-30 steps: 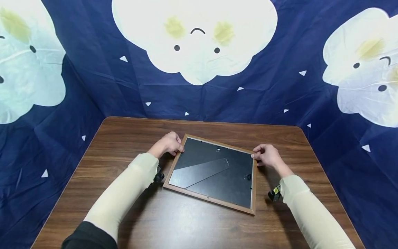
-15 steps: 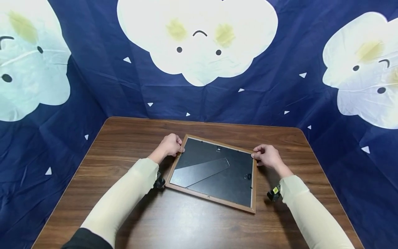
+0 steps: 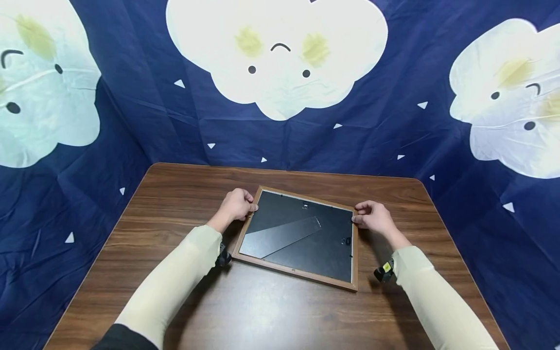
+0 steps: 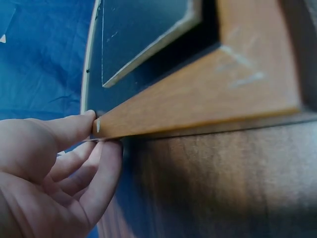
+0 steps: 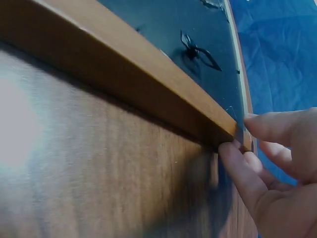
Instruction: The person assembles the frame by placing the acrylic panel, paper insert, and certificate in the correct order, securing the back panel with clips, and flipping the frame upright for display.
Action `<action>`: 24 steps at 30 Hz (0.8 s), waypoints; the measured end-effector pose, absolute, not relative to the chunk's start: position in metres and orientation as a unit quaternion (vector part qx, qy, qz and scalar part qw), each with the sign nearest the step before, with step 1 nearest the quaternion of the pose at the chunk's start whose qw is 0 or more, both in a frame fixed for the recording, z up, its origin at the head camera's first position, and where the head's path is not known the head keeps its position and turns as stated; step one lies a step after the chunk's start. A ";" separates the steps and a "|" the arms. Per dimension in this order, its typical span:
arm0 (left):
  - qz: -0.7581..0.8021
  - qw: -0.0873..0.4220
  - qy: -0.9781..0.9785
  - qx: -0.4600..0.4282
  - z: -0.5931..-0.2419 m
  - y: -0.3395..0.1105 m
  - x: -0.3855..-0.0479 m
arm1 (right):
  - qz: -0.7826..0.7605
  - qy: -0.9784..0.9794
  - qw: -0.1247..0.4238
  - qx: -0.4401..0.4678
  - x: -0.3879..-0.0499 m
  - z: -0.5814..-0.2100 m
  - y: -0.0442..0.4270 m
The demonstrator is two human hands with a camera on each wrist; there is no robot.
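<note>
A wooden picture frame (image 3: 294, 270) with its black back (image 3: 284, 209) facing up is turned at a slant on the table. My left hand (image 3: 236, 204) pinches its left side near the far corner, thumb on top and fingertips at the lower edge, as the left wrist view shows of the hand (image 4: 64, 168). At the far right corner my right hand (image 3: 376, 218) pinches the rim; in the right wrist view that hand (image 5: 277, 168) has its thumb over the wood and fingers beneath. A grey stand flap (image 3: 284, 237) lies across the back.
The brown wooden table (image 3: 280, 318) reaches to a dark blue curtain (image 3: 144, 107) with white clouds behind and at both sides. Small black hooks, one of them in the right wrist view (image 5: 193, 52), stick up from the backing.
The frame's near edge, most clearly its near right corner, appears slightly higher in the head view. Both hands keep their grip at the same places on the rim.
</note>
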State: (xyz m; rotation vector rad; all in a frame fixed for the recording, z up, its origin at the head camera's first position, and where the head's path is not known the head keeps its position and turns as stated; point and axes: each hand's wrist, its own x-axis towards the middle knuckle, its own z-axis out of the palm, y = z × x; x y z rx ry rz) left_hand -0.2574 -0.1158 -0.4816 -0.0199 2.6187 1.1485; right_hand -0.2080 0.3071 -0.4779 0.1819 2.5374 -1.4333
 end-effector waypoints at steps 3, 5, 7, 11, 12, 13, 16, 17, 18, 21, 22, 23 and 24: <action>0.404 0.136 0.904 -0.010 -0.486 -0.117 -0.254 | -0.502 0.854 0.127 0.061 -0.200 -0.480 0.305; 0.406 0.131 0.904 -0.010 -0.487 -0.119 -0.252 | -0.502 0.853 0.133 0.058 -0.194 -0.481 0.304; 0.404 0.122 0.907 -0.007 -0.488 -0.120 -0.249 | -0.497 0.855 0.136 0.056 -0.189 -0.482 0.303; 0.367 0.095 0.925 0.001 -0.491 -0.121 -0.241 | -0.476 0.869 0.129 0.046 -0.178 -0.485 0.302; 0.356 0.090 0.930 0.005 -0.492 -0.121 -0.238 | -0.463 0.877 0.123 0.042 -0.175 -0.485 0.302; 0.345 0.087 0.935 0.009 -0.492 -0.121 -0.235 | -0.444 0.888 0.114 0.032 -0.172 -0.486 0.302; 0.328 0.088 0.940 0.024 -0.493 -0.122 -0.228 | -0.378 0.922 0.079 -0.001 -0.164 -0.488 0.301; 0.329 0.092 0.940 0.029 -0.492 -0.122 -0.225 | -0.359 0.931 0.067 -0.011 -0.162 -0.488 0.301; 0.333 0.098 0.937 0.035 -0.491 -0.123 -0.223 | -0.342 0.938 0.053 -0.021 -0.160 -0.488 0.301; 0.360 0.126 0.923 0.044 -0.488 -0.128 -0.215 | -0.327 0.943 0.038 -0.041 -0.154 -0.487 0.299; 0.372 0.138 0.917 0.044 -0.487 -0.130 -0.212 | -0.330 0.942 0.038 -0.047 -0.152 -0.486 0.298; 0.385 0.149 0.910 0.042 -0.487 -0.132 -0.210 | -0.329 0.942 0.040 -0.053 -0.150 -0.485 0.297; 0.398 0.159 0.902 0.042 -0.487 -0.134 -0.207 | -0.326 0.943 0.040 -0.060 -0.148 -0.484 0.296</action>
